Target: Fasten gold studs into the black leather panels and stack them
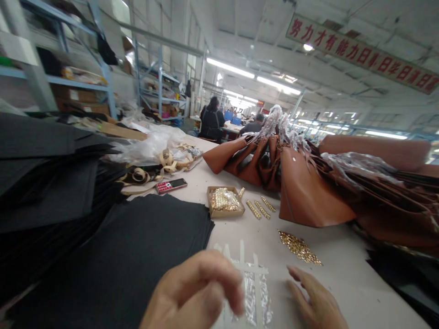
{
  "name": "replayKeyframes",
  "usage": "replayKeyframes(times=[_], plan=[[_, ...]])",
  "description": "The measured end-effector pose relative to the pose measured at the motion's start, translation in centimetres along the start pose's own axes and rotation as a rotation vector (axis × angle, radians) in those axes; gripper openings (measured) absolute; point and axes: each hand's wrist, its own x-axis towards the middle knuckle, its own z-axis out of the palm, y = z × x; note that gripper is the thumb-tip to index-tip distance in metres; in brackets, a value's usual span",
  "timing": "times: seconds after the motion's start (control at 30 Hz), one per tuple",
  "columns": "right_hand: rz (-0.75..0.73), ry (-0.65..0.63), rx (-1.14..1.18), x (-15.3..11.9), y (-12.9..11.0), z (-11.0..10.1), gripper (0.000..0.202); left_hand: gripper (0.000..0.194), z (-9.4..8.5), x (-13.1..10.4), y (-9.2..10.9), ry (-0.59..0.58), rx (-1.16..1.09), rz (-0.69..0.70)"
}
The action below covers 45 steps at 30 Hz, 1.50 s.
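My left hand (199,292) is at the bottom centre, its fingers curled over the left part of some clear plastic (250,288) with pale tape strips on the table. Whether its fingertips hold anything is hidden and blurred. To the right of the plastic, my right hand (317,297) has its thumb and fingers apart with nothing between them. Beyond it lies a loose pile of small gold pieces (298,246). Farther back, a cardboard box (226,213) holds more gold pieces, with several gold chain-like strips (262,209) beside it.
Stacked black sheets (164,228) cover the left side. A red phone (171,185) lies behind them, near coiled beige strips (168,157). Brown leather bags (308,192) stand at the right. Black pieces (401,274) lie at the right edge. People sit in the background.
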Motion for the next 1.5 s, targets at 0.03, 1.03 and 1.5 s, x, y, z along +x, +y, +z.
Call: replayKeyframes(times=[0.03, 1.03, 1.5], plan=[[0.048, -0.036, 0.010, 2.0, -1.0, 0.0, 0.039, 0.029, 0.8, 1.4, -0.8, -0.046, -0.004, -0.039], [0.353, -0.004, 0.376, 24.9, -5.1, 9.3, 0.024, 0.036, 2.6, 12.0, -13.1, 0.015, 0.192, -0.212], [0.207, -0.022, 1.097, 13.7, -15.6, 6.9, 0.033, 0.044, 2.4, 12.7, -12.1, 0.212, 0.345, 0.007]])
